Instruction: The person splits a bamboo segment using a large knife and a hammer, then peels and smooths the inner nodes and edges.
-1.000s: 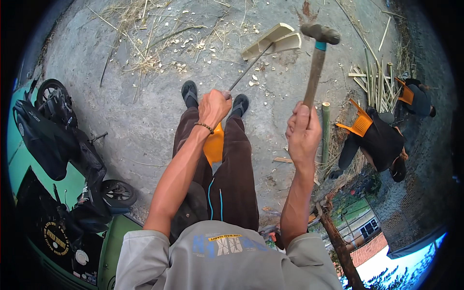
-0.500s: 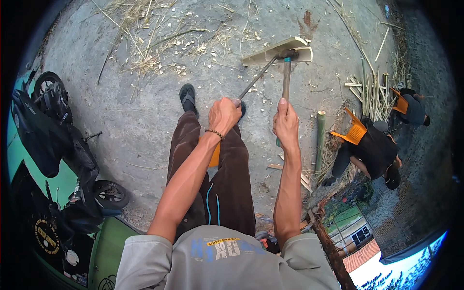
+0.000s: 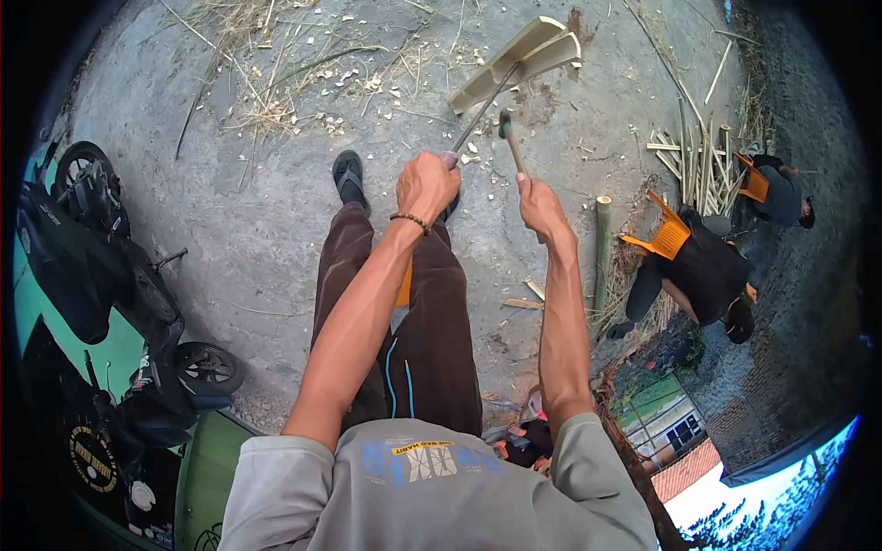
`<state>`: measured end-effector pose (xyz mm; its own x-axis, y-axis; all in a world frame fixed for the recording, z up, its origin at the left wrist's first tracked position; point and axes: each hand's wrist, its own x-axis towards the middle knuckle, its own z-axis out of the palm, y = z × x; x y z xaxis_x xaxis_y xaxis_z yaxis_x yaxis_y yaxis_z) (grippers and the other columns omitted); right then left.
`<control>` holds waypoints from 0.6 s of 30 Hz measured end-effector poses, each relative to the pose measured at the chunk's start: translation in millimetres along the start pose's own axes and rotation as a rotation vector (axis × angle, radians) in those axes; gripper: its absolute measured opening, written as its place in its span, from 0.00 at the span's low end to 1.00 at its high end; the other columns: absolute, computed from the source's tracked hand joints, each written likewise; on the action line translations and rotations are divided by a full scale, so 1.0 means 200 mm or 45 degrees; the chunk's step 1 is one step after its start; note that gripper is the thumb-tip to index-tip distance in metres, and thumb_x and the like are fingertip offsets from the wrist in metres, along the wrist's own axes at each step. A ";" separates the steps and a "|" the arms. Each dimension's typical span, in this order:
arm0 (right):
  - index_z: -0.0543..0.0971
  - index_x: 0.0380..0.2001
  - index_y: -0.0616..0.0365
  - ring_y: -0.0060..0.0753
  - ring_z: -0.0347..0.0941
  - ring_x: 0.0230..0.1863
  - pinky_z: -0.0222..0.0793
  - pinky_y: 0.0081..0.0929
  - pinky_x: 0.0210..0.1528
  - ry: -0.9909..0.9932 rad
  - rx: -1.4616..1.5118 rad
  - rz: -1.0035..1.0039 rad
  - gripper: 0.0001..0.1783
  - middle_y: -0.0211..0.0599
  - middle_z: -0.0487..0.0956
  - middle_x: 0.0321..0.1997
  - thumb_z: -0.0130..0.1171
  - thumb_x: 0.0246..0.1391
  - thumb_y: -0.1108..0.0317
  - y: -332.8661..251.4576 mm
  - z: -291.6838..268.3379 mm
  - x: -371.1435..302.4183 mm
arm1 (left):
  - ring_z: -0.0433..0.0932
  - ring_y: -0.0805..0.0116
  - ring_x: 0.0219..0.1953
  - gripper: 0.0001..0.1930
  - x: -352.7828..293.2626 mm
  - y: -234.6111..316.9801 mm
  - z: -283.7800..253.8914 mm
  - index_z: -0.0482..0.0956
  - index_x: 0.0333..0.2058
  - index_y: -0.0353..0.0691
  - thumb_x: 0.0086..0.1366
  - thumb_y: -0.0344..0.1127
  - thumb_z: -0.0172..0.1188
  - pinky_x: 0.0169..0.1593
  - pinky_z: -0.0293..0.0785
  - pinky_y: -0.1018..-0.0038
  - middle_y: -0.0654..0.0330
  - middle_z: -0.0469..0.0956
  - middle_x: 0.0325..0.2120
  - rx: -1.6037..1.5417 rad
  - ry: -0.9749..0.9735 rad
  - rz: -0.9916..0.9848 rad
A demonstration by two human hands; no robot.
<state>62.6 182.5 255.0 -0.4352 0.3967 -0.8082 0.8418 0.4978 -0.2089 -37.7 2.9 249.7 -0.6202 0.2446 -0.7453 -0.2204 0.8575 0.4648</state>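
My left hand [image 3: 427, 191] is closed round the handle of a long, narrow machete [image 3: 482, 115]. The blade's far end is lodged in a split piece of bamboo [image 3: 487, 84], whose pale inner faces show as two long halves lying apart at a slant. In my right hand [image 3: 544, 209] is a hammer [image 3: 516, 147] with a dark head and a wooden handle. The hammer head hangs just right of the blade, nearer to me than the bamboo and apart from it.
Bamboo chips and dry straw [image 3: 285, 110] litter the concrete at the far left. To the right are a green bamboo pole [image 3: 603, 257], a heap of split strips [image 3: 703, 170] and two people, each beside an orange chair [image 3: 669, 237]. A motorcycle [image 3: 138, 275] stands at left.
The hammer has come away from the bamboo, back toward me and left, as my right wrist bent. The bamboo has moved farther up the view and tilted, the blade still in it.
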 end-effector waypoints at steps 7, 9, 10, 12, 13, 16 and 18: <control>0.73 0.34 0.60 0.25 0.67 0.20 0.63 0.29 0.23 -0.003 0.738 -0.075 0.30 0.35 0.71 0.21 0.37 0.72 0.43 0.01 -0.04 -0.54 | 0.80 0.36 0.45 0.23 0.11 0.03 -0.15 0.83 0.35 0.28 0.60 0.47 0.58 0.48 0.77 0.55 0.32 0.80 0.37 -0.084 -0.007 -0.107; 0.71 0.35 0.57 0.16 0.62 0.19 0.58 0.22 0.20 0.230 0.812 -0.242 0.27 0.26 0.67 0.21 0.40 0.71 0.42 -0.10 -0.20 -0.54 | 0.80 0.35 0.44 0.22 0.15 0.00 -0.14 0.83 0.36 0.29 0.63 0.48 0.57 0.48 0.77 0.53 0.33 0.81 0.36 -0.059 0.043 -0.106; 0.69 0.36 0.57 0.15 0.59 0.19 0.55 0.19 0.19 0.305 0.966 -0.324 0.26 0.25 0.64 0.20 0.41 0.71 0.43 -0.16 -0.31 -0.56 | 0.80 0.35 0.44 0.22 0.15 0.03 -0.13 0.83 0.37 0.29 0.63 0.47 0.58 0.49 0.77 0.53 0.33 0.81 0.37 -0.037 0.039 -0.127; 0.65 0.37 0.56 0.13 0.54 0.17 0.49 0.16 0.17 0.466 1.204 -0.594 0.24 0.24 0.60 0.18 0.41 0.71 0.43 -0.31 -0.51 -0.65 | 0.80 0.35 0.44 0.21 0.16 0.07 -0.12 0.84 0.37 0.29 0.63 0.47 0.58 0.49 0.77 0.53 0.33 0.81 0.37 -0.076 0.043 -0.127; 0.63 0.37 0.55 0.12 0.50 0.17 0.46 0.15 0.16 0.558 1.284 -0.792 0.24 0.23 0.58 0.18 0.41 0.70 0.42 -0.37 -0.58 -0.67 | 0.80 0.36 0.44 0.21 0.16 0.07 -0.13 0.84 0.37 0.30 0.62 0.46 0.59 0.49 0.77 0.53 0.33 0.81 0.37 -0.110 0.043 -0.140; 0.61 0.36 0.55 0.12 0.48 0.16 0.46 0.15 0.16 0.839 1.158 -1.248 0.23 0.24 0.56 0.17 0.40 0.71 0.44 -0.48 -0.60 -0.53 | 0.80 0.36 0.44 0.21 0.16 0.10 -0.13 0.83 0.38 0.29 0.62 0.46 0.59 0.49 0.76 0.53 0.33 0.81 0.37 -0.107 0.029 -0.128; 0.64 0.30 0.56 0.16 0.55 0.14 0.51 0.19 0.16 0.802 1.032 -1.000 0.24 0.26 0.60 0.15 0.41 0.72 0.47 -0.40 -0.38 -0.30 | 0.80 0.36 0.44 0.21 0.15 0.13 -0.13 0.83 0.38 0.28 0.62 0.45 0.59 0.49 0.76 0.53 0.32 0.81 0.37 -0.125 0.020 -0.124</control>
<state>-2.7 178.6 361.4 -0.7870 0.6161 0.0332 0.1497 0.2430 -0.9584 -81.2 21.4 251.2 -0.6039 0.1545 -0.7819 -0.3522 0.8283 0.4357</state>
